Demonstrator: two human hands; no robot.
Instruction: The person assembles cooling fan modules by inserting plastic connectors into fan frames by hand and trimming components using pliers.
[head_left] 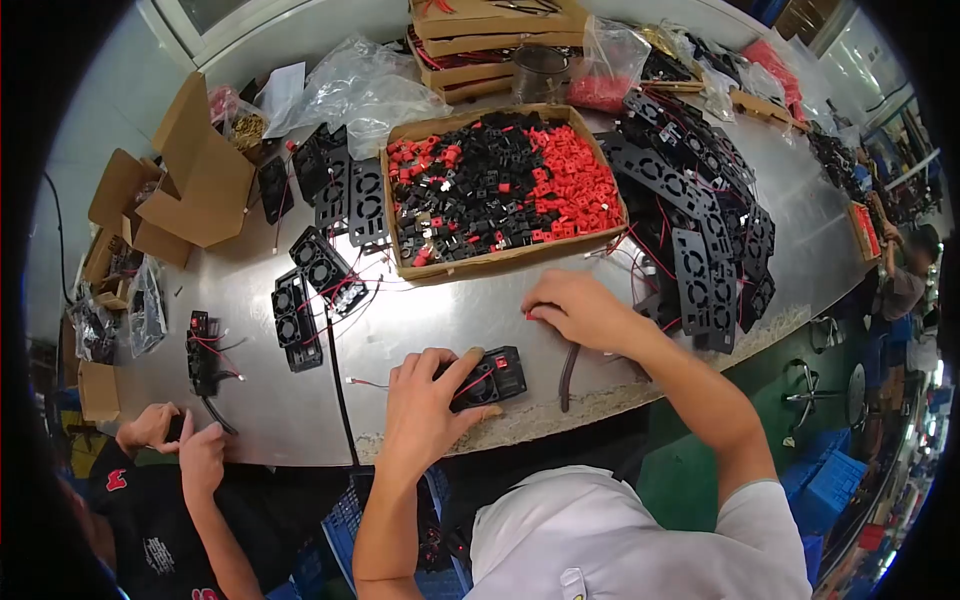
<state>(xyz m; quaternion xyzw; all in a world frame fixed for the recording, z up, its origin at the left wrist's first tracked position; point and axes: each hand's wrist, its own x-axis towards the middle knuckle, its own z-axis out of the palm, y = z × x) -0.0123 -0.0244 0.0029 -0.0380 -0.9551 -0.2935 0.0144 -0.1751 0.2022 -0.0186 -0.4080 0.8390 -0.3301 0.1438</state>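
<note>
My left hand (pixel 428 398) is closed around the left part of a black fan unit (pixel 508 374) at the table's front edge. A small red connector piece sits on the unit's top, and a thin wire with a white plug (pixel 362 382) trails out to the left. Above and to the right, my right hand (pixel 580 310) pinches a small red plastic connector (pixel 530 316), partly covered by the fingertips. Just below that hand a dark, slim rod-like item (pixel 569 378) lies on the metal. Behind both hands is a shallow cardboard box (pixel 510 258) of loose red and black connectors.
Fan plates (pixel 700 240) are piled at the right, and more fan units (pixel 310 280) lie left of centre. Open cardboard cartons (pixel 190 170) stand at the far left. A co-worker's hands (pixel 180 435) work at the lower left. Plastic bags (pixel 350 95) line the back.
</note>
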